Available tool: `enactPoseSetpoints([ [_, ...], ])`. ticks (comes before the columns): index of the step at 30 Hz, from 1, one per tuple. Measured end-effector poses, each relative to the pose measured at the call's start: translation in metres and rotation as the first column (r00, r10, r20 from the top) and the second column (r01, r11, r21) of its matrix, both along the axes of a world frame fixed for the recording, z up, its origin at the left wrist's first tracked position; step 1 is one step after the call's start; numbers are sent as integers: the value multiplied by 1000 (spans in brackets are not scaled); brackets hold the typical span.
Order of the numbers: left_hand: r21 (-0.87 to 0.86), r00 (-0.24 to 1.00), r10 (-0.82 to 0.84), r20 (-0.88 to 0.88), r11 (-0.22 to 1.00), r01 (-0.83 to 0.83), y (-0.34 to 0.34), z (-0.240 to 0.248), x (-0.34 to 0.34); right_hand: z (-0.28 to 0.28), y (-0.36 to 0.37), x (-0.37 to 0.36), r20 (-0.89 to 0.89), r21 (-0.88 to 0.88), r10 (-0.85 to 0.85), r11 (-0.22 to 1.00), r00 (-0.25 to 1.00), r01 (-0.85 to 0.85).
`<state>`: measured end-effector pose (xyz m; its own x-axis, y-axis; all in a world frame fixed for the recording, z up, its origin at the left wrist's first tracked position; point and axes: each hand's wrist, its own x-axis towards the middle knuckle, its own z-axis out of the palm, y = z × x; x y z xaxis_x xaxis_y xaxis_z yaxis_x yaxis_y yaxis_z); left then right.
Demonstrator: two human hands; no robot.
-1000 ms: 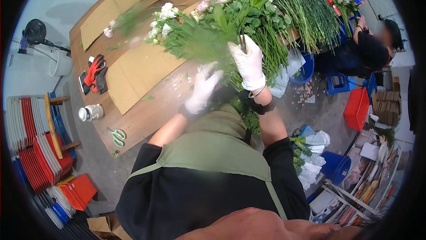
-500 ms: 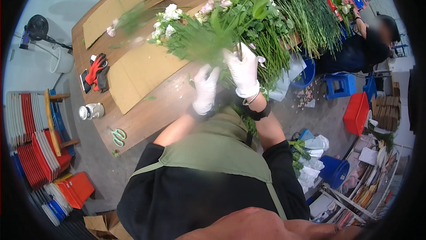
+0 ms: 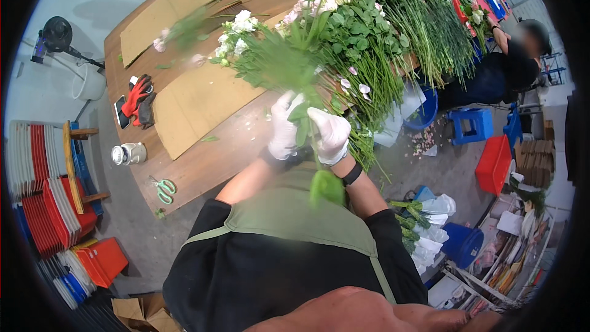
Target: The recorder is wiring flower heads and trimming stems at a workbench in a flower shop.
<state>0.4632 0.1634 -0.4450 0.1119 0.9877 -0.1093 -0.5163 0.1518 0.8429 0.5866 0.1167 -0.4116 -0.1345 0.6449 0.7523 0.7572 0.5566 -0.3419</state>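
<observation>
Both my hands wear white gloves and are close together at the table's near edge. My left hand (image 3: 284, 126) is closed around leafy green stems (image 3: 289, 65), whose upper part is blurred. Beside it, my right hand (image 3: 330, 134) pinches the lower part of a leafy stem; a broad green leaf (image 3: 327, 189) hangs below that hand, in front of my apron. White flowers (image 3: 241, 25) lie beyond the held stems. Right of them is a large pile of pale pink roses (image 3: 332, 0) with long stems (image 3: 375, 95) pointing toward me.
Cardboard sheets (image 3: 196, 108) lie on the wooden table (image 3: 227, 141). Green-handled scissors (image 3: 164, 191), a white jar (image 3: 129, 154), red-and-black gloves (image 3: 138, 101) and a phone (image 3: 122, 114) are at its left. On the right are a blue stool (image 3: 472, 124), a blue bucket (image 3: 424, 111) and a person (image 3: 491, 74).
My right hand has come down and slightly left, bringing a leafy stem lower, so a leaf now hangs beneath it. My left hand has barely moved.
</observation>
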Motion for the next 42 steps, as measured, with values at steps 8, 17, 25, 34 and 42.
enactPoseSetpoints([
  [8, 75, 973, 13, -231, 997, 5, 0, -7, -1, 8, -4, 2, -400, -190, -141, 979, 906, 69],
  [17, 127, 994, 29, -109, 992, -15, -15, -3, 4, 10, 18, 23, -907, -318, -418, 760, -51, -566],
  [25, 378, 909, 203, -364, 924, -55, -31, 7, 5, -24, 26, 47, -706, -380, -560, 816, -434, -436],
  [34, 294, 977, 74, -198, 956, -12, -13, 20, -13, -11, -35, 128, -175, -984, -126, -17, 977, -178],
  [42, 201, 984, -41, -174, 977, 76, -18, 12, -1, 101, -3, 69, -808, -495, -337, 833, 483, -248],
])
